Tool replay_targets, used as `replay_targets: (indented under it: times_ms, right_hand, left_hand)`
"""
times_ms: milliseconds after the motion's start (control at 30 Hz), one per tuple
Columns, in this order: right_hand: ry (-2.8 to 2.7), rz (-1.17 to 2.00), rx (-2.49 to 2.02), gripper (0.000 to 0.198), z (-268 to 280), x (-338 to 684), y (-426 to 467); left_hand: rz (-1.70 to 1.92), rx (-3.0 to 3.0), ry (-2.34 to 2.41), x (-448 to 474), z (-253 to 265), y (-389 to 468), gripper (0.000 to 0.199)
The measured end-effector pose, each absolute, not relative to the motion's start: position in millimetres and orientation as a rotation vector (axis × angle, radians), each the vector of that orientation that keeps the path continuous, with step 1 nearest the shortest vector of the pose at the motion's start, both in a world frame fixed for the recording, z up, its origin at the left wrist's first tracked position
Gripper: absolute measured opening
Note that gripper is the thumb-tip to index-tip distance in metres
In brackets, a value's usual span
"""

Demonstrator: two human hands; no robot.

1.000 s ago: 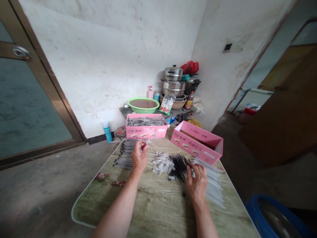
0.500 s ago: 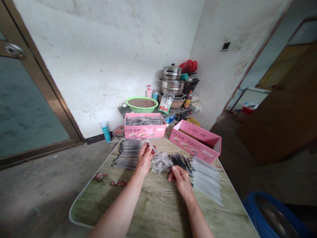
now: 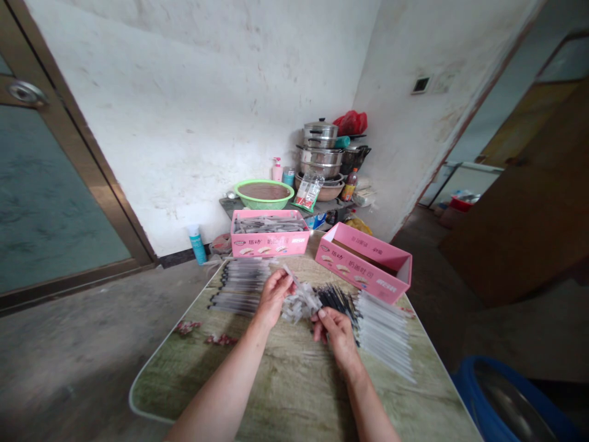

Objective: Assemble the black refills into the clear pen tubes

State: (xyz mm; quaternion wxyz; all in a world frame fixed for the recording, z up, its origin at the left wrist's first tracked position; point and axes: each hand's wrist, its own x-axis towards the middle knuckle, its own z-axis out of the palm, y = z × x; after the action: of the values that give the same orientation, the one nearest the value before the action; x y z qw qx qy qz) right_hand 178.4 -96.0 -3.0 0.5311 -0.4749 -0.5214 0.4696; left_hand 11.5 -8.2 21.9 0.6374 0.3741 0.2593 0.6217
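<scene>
A slim translucent pen (image 3: 301, 286) slants between my two hands above the middle of the table. My left hand (image 3: 274, 298) pinches it near its upper left end. At its lower right end, the fingertips of my right hand (image 3: 337, 329) are closed on it. Beneath it lies a heap of small clear plastic caps (image 3: 294, 310). Right of my right hand is a row of translucent pens (image 3: 385, 334) with dark tips (image 3: 338, 301) pointing inward. Another stack of pens (image 3: 239, 288), dark ends facing left, lies beside my left hand.
Two pink boxes stand at the table's far edge: the left box (image 3: 270, 245) is filled with pens, the right box (image 3: 363, 270) is angled. Behind them a shelf holds a green basin (image 3: 264, 202) and stacked pots (image 3: 321, 161). A blue tub (image 3: 506, 399) stands at lower right.
My left hand has moved slightly right, closer to my right hand, with the pen between them. My right hand stays almost in place. The boxes and rows are unchanged.
</scene>
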Motion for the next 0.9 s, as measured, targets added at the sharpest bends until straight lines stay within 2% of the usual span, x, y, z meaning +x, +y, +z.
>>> replay_targets:
  times_ms: [233, 600, 900]
  right_hand:
    - [-1.178, 1.156, -1.116, 0.045, -2, 176, -96]
    - [-1.144, 1.164, -1.119, 0.045, 1, 175, -96]
    - [-1.092, 1.121, -1.138, 0.036, 2, 175, -96]
  left_hand:
    - [1.182, 0.999, 0.614, 18, 17, -17, 0.035]
    - [1.180, 1.017, 0.678, 18, 14, -15, 0.037]
    - [1.186, 0.995, 0.716, 19, 11, -14, 0.039]
